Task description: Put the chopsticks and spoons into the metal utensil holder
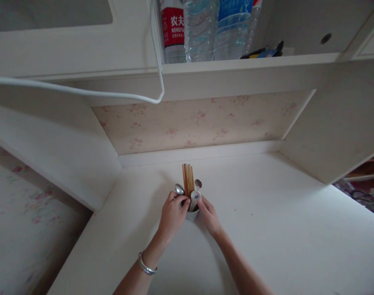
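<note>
A small light-coloured cup (192, 215) stands on the white desk and holds upright utensils. Several wooden chopsticks (188, 179) rise from it. A metal spoon (179, 189) leans out on the left, and a smaller metal spoon (198, 184) on the right. In front is a white ceramic spoon (196, 196) with a blue mark. My left hand (174, 212) is closed at the cup's left rim, fingertips pinched beside the chopsticks; what they grip is hidden. My right hand (210, 217) is closed at the right side, its thumb against the white spoon.
The desk (267, 233) runs between a left side panel (82, 143) and a right side panel (337, 123). Overhead, a shelf (251, 67) holds several plastic bottles (201, 32). A white cable (113, 94) hangs at the upper left.
</note>
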Action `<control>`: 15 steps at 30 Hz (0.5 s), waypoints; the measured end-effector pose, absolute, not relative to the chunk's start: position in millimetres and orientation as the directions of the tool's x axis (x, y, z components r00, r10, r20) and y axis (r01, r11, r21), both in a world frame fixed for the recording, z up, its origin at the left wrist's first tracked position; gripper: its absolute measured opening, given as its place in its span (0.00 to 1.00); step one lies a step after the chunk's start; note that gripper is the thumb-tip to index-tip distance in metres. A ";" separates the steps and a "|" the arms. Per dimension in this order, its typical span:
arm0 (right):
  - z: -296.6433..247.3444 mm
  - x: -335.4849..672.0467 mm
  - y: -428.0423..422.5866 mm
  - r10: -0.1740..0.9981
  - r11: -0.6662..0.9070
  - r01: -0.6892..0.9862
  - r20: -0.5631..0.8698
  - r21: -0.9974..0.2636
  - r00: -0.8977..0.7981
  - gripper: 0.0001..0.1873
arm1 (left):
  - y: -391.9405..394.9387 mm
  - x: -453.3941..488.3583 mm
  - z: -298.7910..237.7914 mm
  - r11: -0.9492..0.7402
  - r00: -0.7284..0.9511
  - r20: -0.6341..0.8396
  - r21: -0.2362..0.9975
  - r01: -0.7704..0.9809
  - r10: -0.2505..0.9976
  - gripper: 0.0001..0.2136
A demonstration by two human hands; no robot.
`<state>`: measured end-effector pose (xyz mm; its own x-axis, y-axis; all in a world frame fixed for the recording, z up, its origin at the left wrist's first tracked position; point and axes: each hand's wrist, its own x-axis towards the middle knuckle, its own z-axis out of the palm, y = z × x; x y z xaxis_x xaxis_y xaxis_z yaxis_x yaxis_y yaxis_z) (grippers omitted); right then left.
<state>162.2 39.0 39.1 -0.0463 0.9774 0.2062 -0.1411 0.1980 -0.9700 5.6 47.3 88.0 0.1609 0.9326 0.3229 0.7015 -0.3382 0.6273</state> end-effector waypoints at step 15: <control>41.4 146.9 37.4 0.967 0.253 -0.043 0.252 -0.966 0.026 0.47 | -14.4 -37.4 54.5 -0.212 0.042 0.220 0.847 0.488 0.975 0.15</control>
<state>146.9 37.4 41.4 0.0258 0.9673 0.2525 -0.0433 0.2534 -0.9664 -37.4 -14.4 54.5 0.0415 0.9746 0.2200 0.4877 -0.2119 0.8469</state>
